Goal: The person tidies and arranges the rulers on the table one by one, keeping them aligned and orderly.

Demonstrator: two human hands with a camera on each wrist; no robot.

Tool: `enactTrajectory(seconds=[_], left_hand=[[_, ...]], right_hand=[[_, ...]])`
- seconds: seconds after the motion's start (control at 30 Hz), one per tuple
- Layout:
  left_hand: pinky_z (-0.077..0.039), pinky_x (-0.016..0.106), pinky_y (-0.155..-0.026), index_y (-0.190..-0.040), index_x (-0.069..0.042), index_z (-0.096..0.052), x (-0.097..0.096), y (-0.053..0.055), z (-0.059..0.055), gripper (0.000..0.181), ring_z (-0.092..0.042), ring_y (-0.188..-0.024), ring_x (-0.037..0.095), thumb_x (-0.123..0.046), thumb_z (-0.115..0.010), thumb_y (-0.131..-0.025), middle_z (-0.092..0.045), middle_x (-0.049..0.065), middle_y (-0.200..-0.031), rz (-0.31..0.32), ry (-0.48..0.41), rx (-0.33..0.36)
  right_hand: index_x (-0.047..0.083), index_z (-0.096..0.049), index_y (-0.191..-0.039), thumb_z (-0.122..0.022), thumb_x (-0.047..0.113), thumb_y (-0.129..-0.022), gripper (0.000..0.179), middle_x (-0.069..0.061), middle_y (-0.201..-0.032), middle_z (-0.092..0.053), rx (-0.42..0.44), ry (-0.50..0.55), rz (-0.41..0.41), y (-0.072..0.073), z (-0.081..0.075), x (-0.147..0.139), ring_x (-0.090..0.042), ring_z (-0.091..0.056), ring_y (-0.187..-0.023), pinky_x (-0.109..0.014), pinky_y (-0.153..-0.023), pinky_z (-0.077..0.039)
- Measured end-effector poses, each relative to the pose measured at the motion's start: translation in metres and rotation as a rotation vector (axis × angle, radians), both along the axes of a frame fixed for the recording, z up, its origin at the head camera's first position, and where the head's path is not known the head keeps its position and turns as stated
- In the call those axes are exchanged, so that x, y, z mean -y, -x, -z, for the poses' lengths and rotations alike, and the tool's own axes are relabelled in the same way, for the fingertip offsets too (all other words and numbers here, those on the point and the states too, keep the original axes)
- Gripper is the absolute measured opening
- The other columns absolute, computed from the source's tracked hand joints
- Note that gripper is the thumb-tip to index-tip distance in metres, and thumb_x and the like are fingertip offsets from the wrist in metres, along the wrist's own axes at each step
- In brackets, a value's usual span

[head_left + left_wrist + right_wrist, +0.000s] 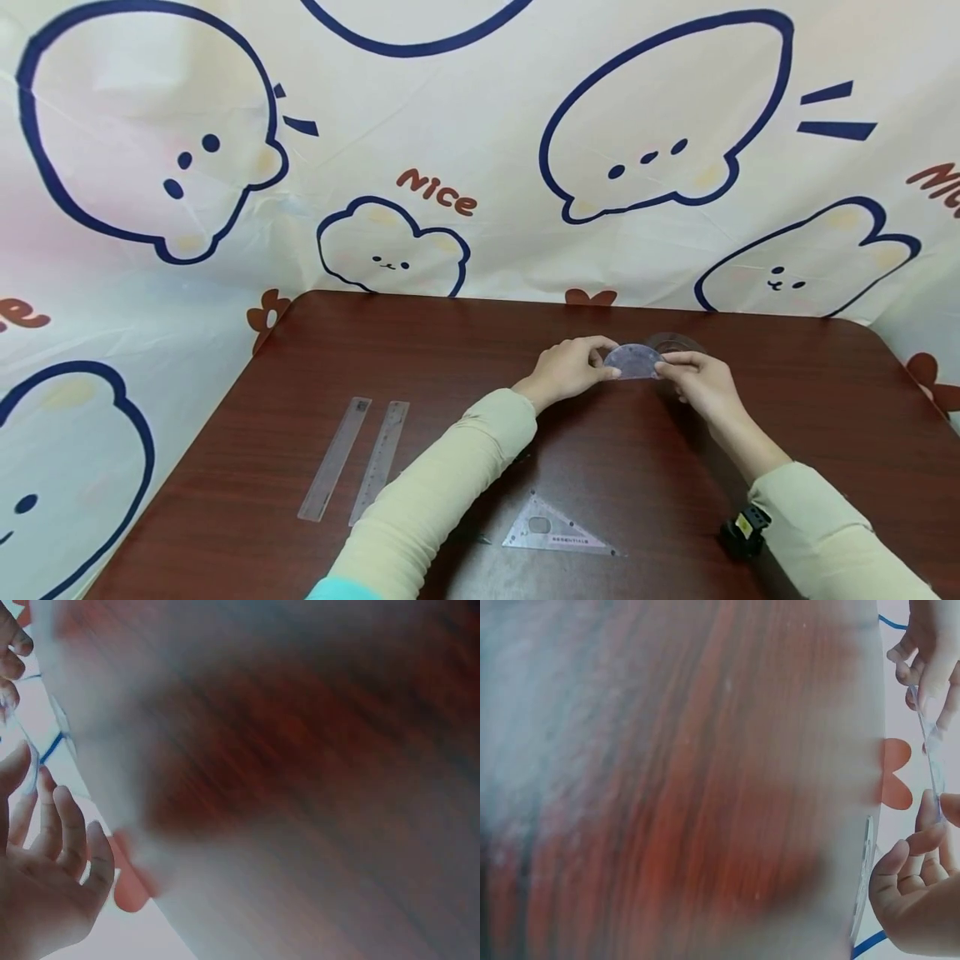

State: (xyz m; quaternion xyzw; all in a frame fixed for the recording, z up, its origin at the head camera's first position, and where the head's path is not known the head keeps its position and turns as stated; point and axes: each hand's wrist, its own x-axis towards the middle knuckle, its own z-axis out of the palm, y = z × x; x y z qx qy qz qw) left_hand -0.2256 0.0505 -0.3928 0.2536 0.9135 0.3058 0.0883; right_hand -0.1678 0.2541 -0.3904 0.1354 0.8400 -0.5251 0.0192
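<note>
A clear half-round protractor (633, 362) is held up between both hands over the far part of the table. My left hand (572, 367) pinches its left end between thumb and fingers. At the other end, my right hand (699, 382) grips the corner with thumb and fingertips. The left wrist view has the left hand (56, 874) low at the edge, with the protractor seen nearly edge-on. In the right wrist view the protractor (931, 754) spans from the left hand above to the right hand (922, 889) below.
Behind the right hand lies a clear rounded item (677, 342). Two clear rulers (335, 460) (381, 462) lie at the left, one partly behind the left sleeve. A clear set square (555, 529) lies nearer. Something dark (472, 537) shows beside the left sleeve. A patterned cloth (495, 125) hangs behind the table.
</note>
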Motion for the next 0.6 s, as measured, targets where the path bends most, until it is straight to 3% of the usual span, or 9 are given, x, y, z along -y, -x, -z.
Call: enactTrajectory(seconds=[0.33,0.6], left_hand=[[-0.040,0.029,-0.068,-0.103,-0.030,-0.071,-0.009,-0.014,-0.005,0.017,-0.055,-0.072,0.001,-0.043,-0.069,-0.092,-0.059,-0.020,-0.081,-0.102,-0.059,0.029],[-0.040,0.028,-0.067,-0.103,-0.031,-0.071,-0.011,-0.023,-0.008,0.015,-0.055,-0.070,0.001,-0.042,-0.067,-0.094,-0.059,-0.021,-0.080,-0.057,-0.091,0.029]], right_hand=[[-0.005,-0.057,-0.127,-0.065,0.034,-0.097,0.050,0.009,-0.082,-0.072,-0.038,-0.037,-0.037,-0.014,-0.008,-0.008,-0.011,-0.054,-0.068,-0.028,-0.061,-0.048],[-0.004,-0.057,-0.127,-0.064,0.039,-0.097,0.053,0.004,-0.087,-0.073,-0.029,-0.067,-0.066,-0.025,-0.009,-0.018,-0.013,-0.053,-0.070,-0.029,-0.062,-0.047]])
